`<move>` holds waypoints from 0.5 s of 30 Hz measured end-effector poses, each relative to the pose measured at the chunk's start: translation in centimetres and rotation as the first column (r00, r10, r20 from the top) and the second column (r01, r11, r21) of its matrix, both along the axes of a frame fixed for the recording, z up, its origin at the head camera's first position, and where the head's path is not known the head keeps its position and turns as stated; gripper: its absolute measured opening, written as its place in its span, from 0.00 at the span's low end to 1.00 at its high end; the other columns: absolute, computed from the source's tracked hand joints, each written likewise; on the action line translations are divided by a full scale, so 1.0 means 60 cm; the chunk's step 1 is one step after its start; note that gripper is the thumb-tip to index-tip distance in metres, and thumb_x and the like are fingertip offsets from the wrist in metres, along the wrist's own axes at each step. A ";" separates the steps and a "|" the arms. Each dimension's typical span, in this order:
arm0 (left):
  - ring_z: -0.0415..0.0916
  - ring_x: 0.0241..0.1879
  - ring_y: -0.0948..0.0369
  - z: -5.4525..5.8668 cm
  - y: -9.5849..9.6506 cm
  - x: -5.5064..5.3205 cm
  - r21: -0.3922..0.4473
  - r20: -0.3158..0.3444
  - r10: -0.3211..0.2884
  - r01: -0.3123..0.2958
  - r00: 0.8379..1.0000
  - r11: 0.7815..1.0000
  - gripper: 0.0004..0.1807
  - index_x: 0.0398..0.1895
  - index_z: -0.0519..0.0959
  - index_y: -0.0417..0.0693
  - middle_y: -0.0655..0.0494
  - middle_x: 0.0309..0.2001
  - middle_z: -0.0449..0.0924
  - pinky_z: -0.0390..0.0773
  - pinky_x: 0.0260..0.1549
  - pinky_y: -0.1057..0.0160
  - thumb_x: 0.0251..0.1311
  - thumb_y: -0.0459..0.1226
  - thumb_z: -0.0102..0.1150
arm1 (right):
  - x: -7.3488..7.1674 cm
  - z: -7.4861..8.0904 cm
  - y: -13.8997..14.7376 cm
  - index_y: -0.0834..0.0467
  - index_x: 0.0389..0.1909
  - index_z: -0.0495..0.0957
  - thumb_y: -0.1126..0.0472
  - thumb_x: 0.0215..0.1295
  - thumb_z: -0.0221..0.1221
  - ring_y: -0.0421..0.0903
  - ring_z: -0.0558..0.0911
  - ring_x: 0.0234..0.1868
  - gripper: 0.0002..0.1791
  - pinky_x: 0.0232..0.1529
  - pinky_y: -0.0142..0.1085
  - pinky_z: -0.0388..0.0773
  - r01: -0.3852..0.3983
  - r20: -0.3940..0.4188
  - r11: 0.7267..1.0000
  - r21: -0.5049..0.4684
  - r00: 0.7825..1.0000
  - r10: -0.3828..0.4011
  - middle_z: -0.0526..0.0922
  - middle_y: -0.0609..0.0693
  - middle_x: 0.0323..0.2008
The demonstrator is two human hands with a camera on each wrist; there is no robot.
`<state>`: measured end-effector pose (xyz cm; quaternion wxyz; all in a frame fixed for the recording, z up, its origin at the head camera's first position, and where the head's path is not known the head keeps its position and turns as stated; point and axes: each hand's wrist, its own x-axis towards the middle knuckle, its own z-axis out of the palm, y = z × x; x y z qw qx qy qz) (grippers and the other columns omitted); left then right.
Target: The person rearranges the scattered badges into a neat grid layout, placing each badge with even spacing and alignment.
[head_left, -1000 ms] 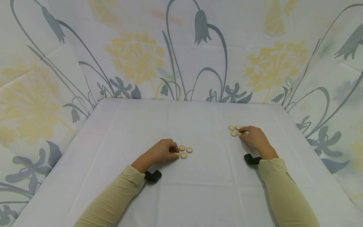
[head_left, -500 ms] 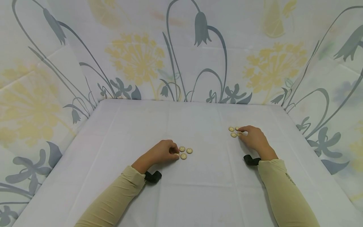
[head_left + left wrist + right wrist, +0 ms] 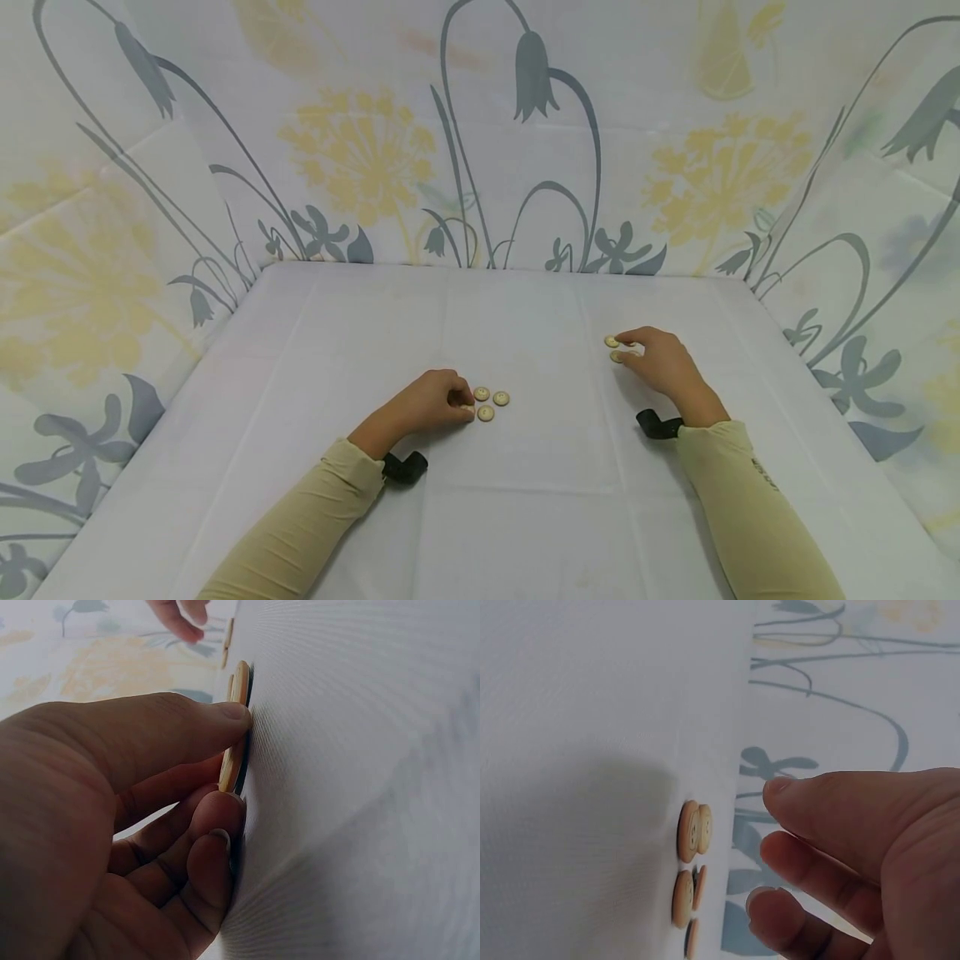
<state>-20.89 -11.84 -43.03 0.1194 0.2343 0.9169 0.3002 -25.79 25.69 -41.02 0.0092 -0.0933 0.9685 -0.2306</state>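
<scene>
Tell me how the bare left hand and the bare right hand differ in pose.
The bare left hand pinches a round cream button; the bare right hand holds nothing, fingers apart. The left hand touches the white tablecloth; the right hand hovers off it. The right hand is nearer the tablecloth's back edge than the left hand. Both extend from khaki fabric sleeves.

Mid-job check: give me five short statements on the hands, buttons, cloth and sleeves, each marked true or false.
1. The left hand pinches a button. True.
2. The right hand grips a button. False: its fingers are apart from the buttons.
3. The buttons lie in two separate groups. True.
4. The cloth under them is flowered. False: it is plain white.
5. Both sleeves are black. False: they are khaki.
</scene>
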 end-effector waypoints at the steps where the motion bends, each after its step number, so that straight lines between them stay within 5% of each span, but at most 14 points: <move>1: 0.72 0.33 0.66 0.000 0.000 0.000 -0.001 0.003 0.003 -0.003 1.000 1.000 0.06 0.35 0.84 0.50 0.61 0.31 0.76 0.74 0.36 0.67 0.56 0.39 0.67 | 0.001 0.001 -0.003 0.60 0.57 0.77 0.55 0.66 0.58 0.66 0.72 0.62 0.21 0.60 0.59 0.66 -0.006 -0.008 1.000 -0.003 1.000 0.006 0.77 0.64 0.58; 11: 0.72 0.33 0.66 -0.002 0.001 0.001 -0.006 -0.007 0.001 -0.001 1.000 1.000 0.06 0.35 0.84 0.50 0.61 0.31 0.76 0.74 0.36 0.67 0.56 0.40 0.67 | 0.014 0.009 -0.039 0.58 0.58 0.77 0.55 0.66 0.58 0.64 0.71 0.64 0.21 0.62 0.58 0.66 -0.080 -0.042 0.997 0.011 0.996 0.081 0.75 0.61 0.61; 15: 0.71 0.32 0.66 -0.002 0.000 0.000 -0.005 -0.023 -0.008 0.008 1.000 1.000 0.06 0.35 0.84 0.50 0.61 0.30 0.75 0.73 0.36 0.67 0.56 0.40 0.67 | 0.020 0.012 -0.054 0.57 0.58 0.78 0.53 0.67 0.58 0.62 0.77 0.57 0.21 0.60 0.57 0.68 -0.107 -0.060 0.994 0.016 0.992 0.108 0.77 0.60 0.60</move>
